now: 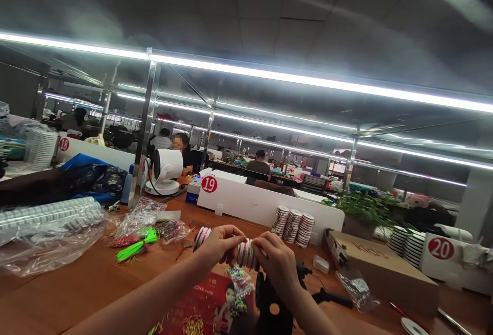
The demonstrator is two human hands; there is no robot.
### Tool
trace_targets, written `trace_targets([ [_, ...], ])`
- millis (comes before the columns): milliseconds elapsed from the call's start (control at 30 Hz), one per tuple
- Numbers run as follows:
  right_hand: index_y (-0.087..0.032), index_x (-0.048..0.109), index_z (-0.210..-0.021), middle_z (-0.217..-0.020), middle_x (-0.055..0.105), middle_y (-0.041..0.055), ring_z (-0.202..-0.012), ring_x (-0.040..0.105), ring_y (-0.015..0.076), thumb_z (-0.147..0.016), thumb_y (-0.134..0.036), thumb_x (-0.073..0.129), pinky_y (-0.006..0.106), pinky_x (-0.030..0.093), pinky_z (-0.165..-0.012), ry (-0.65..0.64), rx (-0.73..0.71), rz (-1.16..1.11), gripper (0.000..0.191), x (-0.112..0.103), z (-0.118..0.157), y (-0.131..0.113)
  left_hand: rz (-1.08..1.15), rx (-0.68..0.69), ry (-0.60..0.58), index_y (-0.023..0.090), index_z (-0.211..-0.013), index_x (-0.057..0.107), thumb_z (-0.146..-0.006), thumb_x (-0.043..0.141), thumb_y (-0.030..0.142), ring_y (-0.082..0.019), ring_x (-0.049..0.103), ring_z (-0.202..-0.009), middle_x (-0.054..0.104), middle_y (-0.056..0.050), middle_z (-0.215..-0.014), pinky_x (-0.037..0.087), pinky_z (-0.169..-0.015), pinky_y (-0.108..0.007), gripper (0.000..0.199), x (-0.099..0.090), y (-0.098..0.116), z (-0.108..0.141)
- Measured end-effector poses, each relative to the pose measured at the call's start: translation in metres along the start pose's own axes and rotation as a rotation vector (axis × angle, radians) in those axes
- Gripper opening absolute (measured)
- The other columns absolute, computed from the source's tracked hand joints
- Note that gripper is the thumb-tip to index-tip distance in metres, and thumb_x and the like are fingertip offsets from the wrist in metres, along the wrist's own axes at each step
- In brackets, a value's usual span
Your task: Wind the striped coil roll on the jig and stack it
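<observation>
A row of narrow white spools (245,256) with red marks lies sideways in front of me, over the desk. My left hand (220,245) is closed around the middle of the row, and its left end sticks out past my wrist. At the right end, my right hand (276,259) has its bent fingers closed on the spools. Thumb and fingertips of both hands nearly meet; any thread between them is too fine to make out. Below my right hand stands a black device (271,299), partly covered by the hand and forearm.
A red printed mat (204,299) with loose gold bits and small bead bags (241,286) lies below. To the left are green tassels (136,246) and bagged spools (50,217). Beyond stand stacked spools (295,224), a white divider (254,201) and a cardboard box (379,263).
</observation>
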State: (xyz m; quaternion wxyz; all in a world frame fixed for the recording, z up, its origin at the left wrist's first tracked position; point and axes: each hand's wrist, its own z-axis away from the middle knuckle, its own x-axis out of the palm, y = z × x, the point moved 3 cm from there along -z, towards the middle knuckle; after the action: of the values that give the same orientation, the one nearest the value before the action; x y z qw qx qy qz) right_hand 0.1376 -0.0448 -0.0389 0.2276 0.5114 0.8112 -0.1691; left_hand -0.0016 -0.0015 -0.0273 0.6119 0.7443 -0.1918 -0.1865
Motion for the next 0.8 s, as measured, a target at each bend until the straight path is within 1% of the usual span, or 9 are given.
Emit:
trace_targets([
  [100, -0.020, 0.062, -0.069, -0.069, 0.060, -0.0010, -0.068, 0.055, 0.0127, -0.079, -0.016, 0.050, 0.021, 0.037, -0.061, -0.060, 0.013, 0.032, 0.016, -0.002, -0.005, 0.000, -0.003, 0.005, -0.007, 0.016, -0.065, 0.054, -0.060, 0.061, 0.042, -0.006, 0.041, -0.028, 0.047, 0.009, -0.034, 0.017, -0.031, -0.017, 0.028, 0.001, 0.000, 0.001],
  [200, -0.022, 0.062, -0.067, -0.068, 0.060, -0.0027, -0.068, 0.056, 0.0122, -0.076, -0.014, 0.054, 0.020, 0.036, -0.058, -0.131, 0.023, 0.070, 0.015, -0.005, -0.013, -0.002, -0.007, 0.020, -0.011, 0.015, -0.066, 0.054, -0.061, 0.060, 0.041, -0.006, 0.041, -0.028, 0.047, 0.008, -0.034, 0.017, -0.030, -0.017, 0.027, 0.001, 0.000, 0.001],
  [333, -0.023, 0.062, -0.066, -0.068, 0.061, -0.0042, -0.067, 0.058, 0.0106, -0.076, -0.015, 0.056, 0.019, 0.035, -0.055, -0.201, 0.039, 0.129, 0.014, -0.009, -0.020, -0.004, -0.013, 0.042, -0.018, 0.015, -0.065, 0.054, -0.061, 0.060, 0.041, -0.006, 0.039, -0.027, 0.046, 0.009, -0.033, 0.018, -0.030, -0.017, 0.027, 0.002, -0.001, 0.001],
  [467, -0.023, 0.063, -0.069, -0.071, 0.061, -0.0037, -0.066, 0.059, 0.0098, -0.079, -0.019, 0.055, 0.019, 0.032, -0.052, -0.247, 0.038, 0.214, 0.014, -0.007, -0.019, -0.007, -0.023, 0.071, -0.024, 0.016, -0.062, 0.053, -0.060, 0.060, 0.042, -0.006, 0.038, -0.028, 0.044, 0.009, -0.032, 0.021, -0.030, -0.018, 0.027, 0.005, -0.002, -0.001],
  [567, -0.022, 0.062, -0.067, -0.070, 0.061, -0.0019, -0.061, 0.059, 0.0106, -0.081, -0.021, 0.054, 0.021, 0.027, -0.046, -0.277, 0.024, 0.303, 0.016, -0.004, -0.017, -0.008, -0.039, 0.102, -0.020, 0.016, -0.060, 0.053, -0.059, 0.061, 0.042, -0.006, 0.036, -0.028, 0.043, 0.010, -0.032, 0.025, -0.031, -0.018, 0.026, 0.007, -0.004, -0.001],
  [667, -0.020, 0.061, -0.065, -0.068, 0.060, -0.0011, -0.052, 0.056, 0.0097, -0.080, -0.018, 0.054, 0.023, 0.019, -0.042, -0.310, 0.009, 0.376, 0.016, -0.002, -0.015, -0.009, -0.058, 0.129, -0.017, 0.016, -0.060, 0.054, -0.060, 0.060, 0.041, -0.006, 0.036, -0.030, 0.042, 0.010, -0.032, 0.028, -0.033, -0.018, 0.026, 0.009, -0.006, 0.000],
  [800, -0.020, 0.061, -0.065, -0.069, 0.061, -0.0012, -0.050, 0.055, 0.0087, -0.079, -0.017, 0.055, 0.023, 0.016, -0.040, -0.351, 0.002, 0.421, 0.015, -0.003, -0.018, -0.010, -0.081, 0.146, -0.025, 0.016, -0.063, 0.055, -0.063, 0.058, 0.039, -0.006, 0.036, -0.031, 0.041, 0.010, -0.032, 0.028, -0.034, -0.018, 0.024, 0.008, -0.007, 0.001],
])
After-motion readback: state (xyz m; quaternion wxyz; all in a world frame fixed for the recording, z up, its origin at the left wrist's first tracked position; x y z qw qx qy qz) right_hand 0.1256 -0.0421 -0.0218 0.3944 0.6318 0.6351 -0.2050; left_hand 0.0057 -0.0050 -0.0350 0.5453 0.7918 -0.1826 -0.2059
